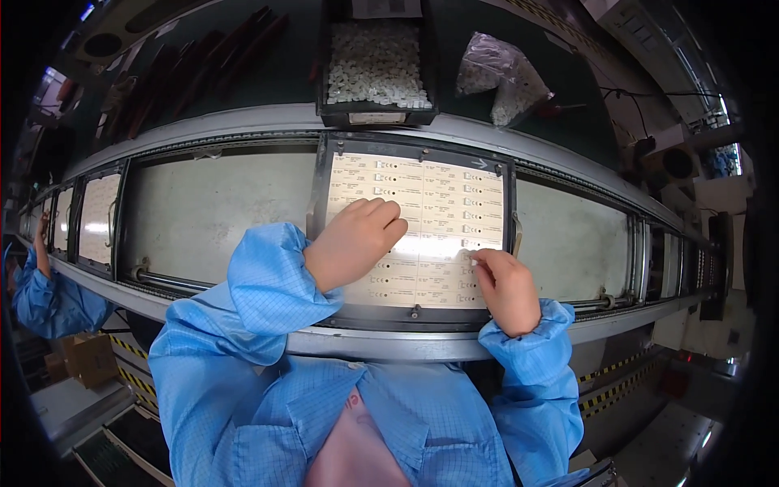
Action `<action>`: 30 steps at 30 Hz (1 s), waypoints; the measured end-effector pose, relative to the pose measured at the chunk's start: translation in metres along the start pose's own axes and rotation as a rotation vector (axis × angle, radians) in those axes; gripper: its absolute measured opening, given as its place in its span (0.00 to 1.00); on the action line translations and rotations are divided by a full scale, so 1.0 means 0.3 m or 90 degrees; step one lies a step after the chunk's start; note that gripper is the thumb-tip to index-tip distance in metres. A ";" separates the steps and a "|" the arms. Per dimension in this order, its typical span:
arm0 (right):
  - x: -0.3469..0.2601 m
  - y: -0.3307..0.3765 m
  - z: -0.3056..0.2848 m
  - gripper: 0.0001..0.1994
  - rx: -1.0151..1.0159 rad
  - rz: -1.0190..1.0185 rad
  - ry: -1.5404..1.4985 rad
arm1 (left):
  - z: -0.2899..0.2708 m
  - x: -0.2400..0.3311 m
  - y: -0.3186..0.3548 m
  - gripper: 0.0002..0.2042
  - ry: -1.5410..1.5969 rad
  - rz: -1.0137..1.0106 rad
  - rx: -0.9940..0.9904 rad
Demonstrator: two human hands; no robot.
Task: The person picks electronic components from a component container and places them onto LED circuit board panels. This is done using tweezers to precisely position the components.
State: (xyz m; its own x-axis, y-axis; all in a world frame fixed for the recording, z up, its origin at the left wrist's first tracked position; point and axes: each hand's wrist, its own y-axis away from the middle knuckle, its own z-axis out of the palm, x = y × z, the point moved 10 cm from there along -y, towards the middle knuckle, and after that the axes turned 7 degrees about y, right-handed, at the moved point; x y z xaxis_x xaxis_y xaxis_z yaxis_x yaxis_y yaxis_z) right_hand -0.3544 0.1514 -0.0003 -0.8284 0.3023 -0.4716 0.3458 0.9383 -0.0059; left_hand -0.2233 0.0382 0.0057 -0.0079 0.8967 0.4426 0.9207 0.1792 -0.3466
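Glossy rectangular panel (434,219), curled bare hands (357,243)

Framed panel (446,207): on conveyor (373,346), near side of bin (377,118)
Small parts (377,65): in bin, on far bench (284,85)
Bag (497,73): on bench, right of bin
Left hand (357,242): over panel's left half
Right hand (511,288): over near right corner

To my left I see another person's blue sleeve (63,307) and, lower down, a brown cardboard box (91,359); ahead, dark red strips (223,58) lie on a green bench (296,81); to my right, yellow-and-black striped tape (607,396)
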 end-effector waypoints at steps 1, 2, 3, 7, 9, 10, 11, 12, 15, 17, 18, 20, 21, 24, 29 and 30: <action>0.000 0.000 0.005 0.08 -0.001 0.002 0.002 | 0.003 -0.003 -0.001 0.08 0.005 -0.012 -0.012; -0.020 -0.005 0.000 0.07 0.022 -0.024 0.013 | 0.003 -0.006 0.000 0.08 0.008 -0.024 -0.025; -0.037 -0.008 -0.007 0.07 0.045 -0.050 0.024 | -0.003 -0.002 0.000 0.08 0.009 -0.024 -0.026; -0.045 -0.012 -0.003 0.07 0.064 -0.076 0.033 | -0.038 -0.010 0.011 0.08 0.050 -0.054 -0.012; -0.059 -0.011 -0.002 0.07 0.068 -0.096 0.055 | -0.047 -0.016 0.019 0.08 0.077 -0.085 -0.023; -0.059 -0.010 -0.001 0.07 0.068 -0.096 0.054 | -0.049 -0.041 0.026 0.08 0.148 -0.153 -0.030; -0.063 -0.009 0.000 0.07 0.067 -0.101 0.067 | -0.044 -0.069 0.039 0.08 0.219 -0.221 -0.036; -0.067 -0.008 0.002 0.07 0.066 -0.105 0.081 | -0.045 -0.075 0.045 0.08 0.218 -0.222 -0.036; -0.056 -0.006 0.015 0.07 0.060 -0.094 0.108 | -0.028 -0.093 0.069 0.09 0.256 -0.220 -0.053; -0.077 -0.011 0.024 0.08 0.051 -0.113 0.128 | -0.035 -0.067 0.068 0.09 0.217 -0.157 -0.047; -0.091 -0.012 0.030 0.09 0.042 -0.131 0.148 | -0.033 -0.061 0.066 0.09 0.218 -0.157 -0.047; -0.089 -0.018 0.034 0.09 0.024 -0.125 0.159 | -0.032 -0.052 0.060 0.09 0.213 -0.162 -0.039; -0.088 -0.023 0.040 0.10 0.007 -0.121 0.169 | -0.031 -0.051 0.062 0.09 0.212 -0.162 -0.039; -0.133 -0.045 0.002 0.11 0.013 -0.116 0.133 | -0.030 -0.049 0.064 0.09 0.189 -0.166 -0.038; -0.266 -0.124 0.093 0.12 0.012 -0.238 0.082 | -0.041 -0.089 0.088 0.10 0.181 -0.226 0.014; -0.287 -0.131 0.121 0.12 0.010 -0.281 0.085 | -0.041 -0.092 0.087 0.10 0.179 -0.224 0.014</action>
State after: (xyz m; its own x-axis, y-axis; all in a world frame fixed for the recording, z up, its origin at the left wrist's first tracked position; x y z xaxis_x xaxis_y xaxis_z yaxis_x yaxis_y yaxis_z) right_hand -0.2808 0.0823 0.0084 -0.9471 -0.1050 -0.3032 -0.0463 0.9798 -0.1947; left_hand -0.1942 0.0131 -0.0053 -0.2092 0.6356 0.7431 0.8723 0.4648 -0.1519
